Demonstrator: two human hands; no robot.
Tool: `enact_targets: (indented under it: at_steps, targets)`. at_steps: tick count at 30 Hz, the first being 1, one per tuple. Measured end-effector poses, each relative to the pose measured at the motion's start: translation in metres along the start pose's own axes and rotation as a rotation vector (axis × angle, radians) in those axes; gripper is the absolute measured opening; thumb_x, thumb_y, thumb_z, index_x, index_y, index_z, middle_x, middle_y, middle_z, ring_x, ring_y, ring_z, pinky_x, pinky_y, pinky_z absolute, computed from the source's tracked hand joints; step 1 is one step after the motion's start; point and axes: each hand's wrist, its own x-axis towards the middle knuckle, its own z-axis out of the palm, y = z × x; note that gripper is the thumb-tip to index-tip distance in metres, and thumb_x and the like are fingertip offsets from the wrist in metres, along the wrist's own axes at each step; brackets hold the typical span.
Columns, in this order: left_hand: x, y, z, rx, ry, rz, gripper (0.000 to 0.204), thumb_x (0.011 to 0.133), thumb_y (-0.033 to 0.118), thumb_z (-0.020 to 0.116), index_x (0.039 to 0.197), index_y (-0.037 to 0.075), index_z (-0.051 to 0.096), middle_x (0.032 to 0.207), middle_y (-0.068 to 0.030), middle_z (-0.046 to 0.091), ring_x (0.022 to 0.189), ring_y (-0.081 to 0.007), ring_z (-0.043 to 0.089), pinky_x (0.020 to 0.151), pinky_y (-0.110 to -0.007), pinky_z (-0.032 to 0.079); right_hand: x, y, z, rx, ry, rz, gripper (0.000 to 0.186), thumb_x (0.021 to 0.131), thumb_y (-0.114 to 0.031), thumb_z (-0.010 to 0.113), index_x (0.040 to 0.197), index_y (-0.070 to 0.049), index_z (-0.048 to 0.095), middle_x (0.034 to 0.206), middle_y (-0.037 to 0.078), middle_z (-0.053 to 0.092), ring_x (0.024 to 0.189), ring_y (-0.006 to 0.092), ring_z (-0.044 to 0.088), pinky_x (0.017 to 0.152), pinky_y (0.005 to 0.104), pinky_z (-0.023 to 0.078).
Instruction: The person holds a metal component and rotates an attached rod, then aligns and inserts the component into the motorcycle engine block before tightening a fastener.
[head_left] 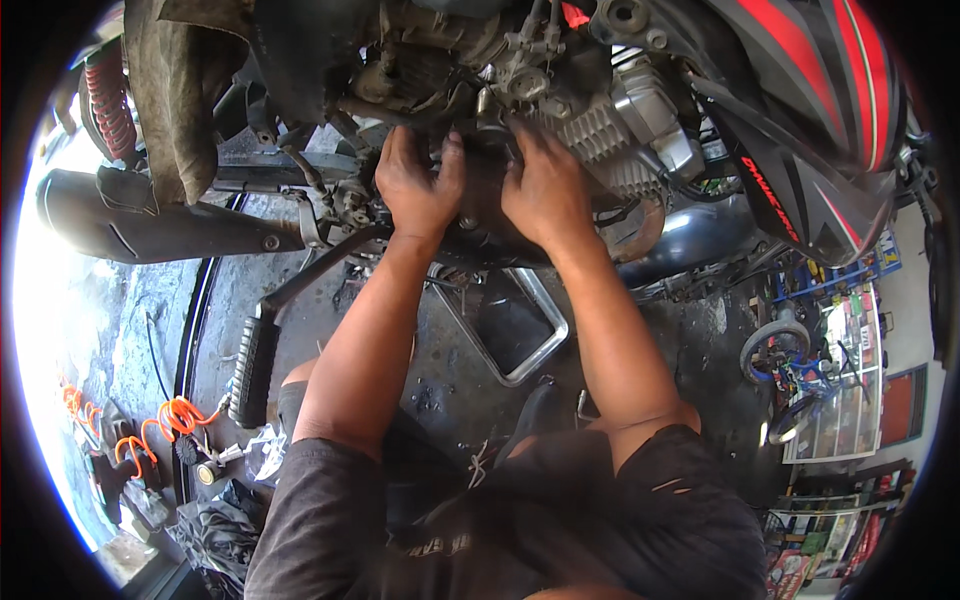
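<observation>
Both my hands are at the side of a motorcycle engine, on either side of a dark, greasy engine cover [484,200]. My left hand [415,195] is closed at the cover's left edge, its thumb pointing up along it and its fingers curled toward the engine. Across from it, my right hand [548,190] is closed at the right edge, with the index finger reaching to the top and the thumb against the cover's side. The far fingertips of both hands are partly hidden. To the right of my right hand are the finned cylinder [600,145] and the silver cylinder head [655,120].
A kick lever [255,370] with a rubber pedal sticks out at left, below the exhaust muffler [160,230]. The metal stand [510,350] is below my hands. An orange coiled air hose [180,415] lies on the floor. Shelving [845,370] stands at right.
</observation>
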Motion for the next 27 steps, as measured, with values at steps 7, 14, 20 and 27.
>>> enact_targets:
  at_steps: [7, 14, 20, 27]
  targets:
    - [0.001, -0.012, -0.010, 0.077, -0.219, 0.026, 0.033, 0.082, 0.022, 0.080, 0.096, -0.004, 0.064, 0.084, -0.0156, 0.069, 0.072, -0.0228, 0.064, 0.070, -0.034, 0.051, -0.005, 0.002, 0.011, -0.039, -0.003, -0.032, 0.033, 0.080, -0.011, 0.059, 0.110, 0.001, 0.064, 0.102, 0.025, 0.068, 0.093, 0.0435, 0.064, 0.084, 0.0488, 0.052]
    - [0.003, -0.007, -0.013, -0.213, -0.245, 0.081, 0.047, 0.086, 0.017, 0.072, 0.125, -0.004, 0.058, 0.111, -0.0191, 0.068, 0.105, -0.0300, 0.066, 0.091, -0.038, 0.050, -0.123, -0.008, 0.058, 0.309, 0.633, -0.142, 0.021, 0.084, -0.003, 0.060, 0.105, -0.002, 0.062, 0.093, 0.015, 0.065, 0.081, 0.0337, 0.060, 0.078, 0.0400, 0.050]
    - [-0.006, 0.002, 0.002, -0.430, -0.212, 0.022, 0.045, 0.087, 0.014, 0.069, 0.127, -0.004, 0.056, 0.112, -0.0170, 0.068, 0.103, -0.0264, 0.064, 0.090, -0.036, 0.049, -0.233, -0.015, 0.175, 0.477, 0.310, 0.031, 0.053, 0.084, -0.007, 0.066, 0.132, -0.003, 0.044, 0.116, 0.023, 0.057, 0.117, 0.0309, 0.049, 0.091, 0.0397, 0.045]
    - [-0.004, 0.000, -0.011, -0.178, -0.224, 0.005, 0.035, 0.087, 0.013, 0.069, 0.116, -0.004, 0.060, 0.101, -0.0160, 0.069, 0.093, -0.0224, 0.065, 0.084, -0.034, 0.050, -0.258, 0.009, 0.193, 0.309, 0.260, -0.326, 0.073, 0.078, -0.008, 0.069, 0.144, -0.013, 0.038, 0.131, 0.029, 0.049, 0.118, 0.0455, 0.052, 0.105, 0.0469, 0.042]
